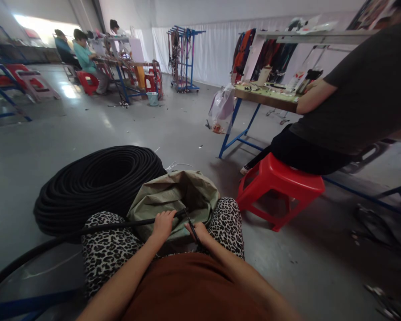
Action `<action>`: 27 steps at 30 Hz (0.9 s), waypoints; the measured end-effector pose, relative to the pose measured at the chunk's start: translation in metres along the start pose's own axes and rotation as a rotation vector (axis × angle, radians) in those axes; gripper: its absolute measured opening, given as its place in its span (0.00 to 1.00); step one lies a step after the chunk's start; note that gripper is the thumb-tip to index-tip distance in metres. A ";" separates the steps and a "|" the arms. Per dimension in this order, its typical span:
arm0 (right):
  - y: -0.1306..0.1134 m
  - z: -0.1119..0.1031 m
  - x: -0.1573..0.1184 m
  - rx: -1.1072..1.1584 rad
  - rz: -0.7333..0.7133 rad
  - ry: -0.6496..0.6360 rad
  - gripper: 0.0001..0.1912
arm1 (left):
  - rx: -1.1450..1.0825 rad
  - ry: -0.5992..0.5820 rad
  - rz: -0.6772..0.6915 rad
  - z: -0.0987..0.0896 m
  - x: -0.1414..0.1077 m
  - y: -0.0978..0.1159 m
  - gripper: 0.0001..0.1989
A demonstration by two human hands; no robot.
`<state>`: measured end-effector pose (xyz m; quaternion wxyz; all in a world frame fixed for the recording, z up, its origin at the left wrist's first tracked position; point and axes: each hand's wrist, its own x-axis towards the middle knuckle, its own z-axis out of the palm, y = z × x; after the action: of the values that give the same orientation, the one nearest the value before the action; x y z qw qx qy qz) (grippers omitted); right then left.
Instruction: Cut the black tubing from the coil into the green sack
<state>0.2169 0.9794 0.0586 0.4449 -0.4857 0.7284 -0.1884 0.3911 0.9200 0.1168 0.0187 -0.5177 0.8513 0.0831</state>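
My left hand (164, 224) is wrapped round a thick black cord (116, 226) near its end. That cord runs across my left thigh and off to the lower left. In my right hand (199, 233) is a slim dark tool that looks like a pair of scissors (191, 225), closed within the fingers. Its tips are up by the cord's end; whether they touch it I cannot tell. Both hands are above an open olive-green sack (153, 198) between my knees. The inside of the sack is mostly in shadow.
A large coil of black cord (67, 191) lies on the floor at left. To the right, a person (361, 98) sits on a red stool (280, 178) at a workbench (267, 96) with a plastic bag (220, 107) hanging from it. A blue rack (187, 58) and other seated people are farther back.
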 end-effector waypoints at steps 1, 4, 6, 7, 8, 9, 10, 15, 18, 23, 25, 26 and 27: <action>-0.001 -0.001 -0.001 -0.007 0.004 -0.002 0.28 | 0.003 -0.003 -0.002 0.000 0.000 0.000 0.19; -0.004 -0.002 -0.002 -0.019 0.017 -0.001 0.26 | 0.007 -0.014 -0.010 0.000 0.000 0.000 0.19; -0.004 -0.002 -0.001 -0.023 0.024 0.003 0.26 | 0.005 -0.021 -0.013 -0.001 0.001 0.000 0.19; -0.004 -0.002 -0.001 -0.023 0.024 0.006 0.26 | 0.004 -0.022 -0.013 -0.001 0.002 0.000 0.19; -0.003 -0.002 -0.001 -0.023 0.026 0.008 0.26 | 0.003 -0.022 -0.013 0.000 0.002 0.000 0.19; -0.003 -0.002 -0.001 -0.021 0.028 0.006 0.27 | 0.003 -0.021 -0.013 0.000 0.003 0.000 0.19; -0.004 -0.002 -0.001 -0.017 0.027 0.001 0.27 | 0.005 -0.018 -0.011 0.000 0.003 0.000 0.19; -0.005 -0.004 -0.002 -0.016 0.025 -0.028 0.27 | 0.019 -0.013 -0.013 0.002 0.004 -0.001 0.19; -0.005 -0.003 -0.001 -0.017 0.044 -0.023 0.27 | 0.028 -0.014 -0.003 0.002 0.005 -0.001 0.19; -0.004 -0.003 0.000 -0.027 0.060 -0.028 0.26 | 0.048 -0.012 0.002 0.000 0.005 -0.001 0.20; -0.004 -0.003 0.000 -0.033 0.048 -0.023 0.26 | 0.051 -0.010 0.005 0.001 0.005 -0.001 0.20; -0.004 -0.003 -0.001 -0.035 0.039 -0.020 0.26 | 0.053 -0.008 0.008 0.001 0.005 -0.001 0.20; -0.004 -0.004 -0.001 -0.038 0.029 -0.018 0.25 | 0.054 -0.006 0.010 0.002 0.005 -0.001 0.20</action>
<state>0.2163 0.9780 0.0640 0.4449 -0.4852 0.7347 -0.1638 0.3898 0.9149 0.1142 0.0346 -0.5123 0.8559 0.0617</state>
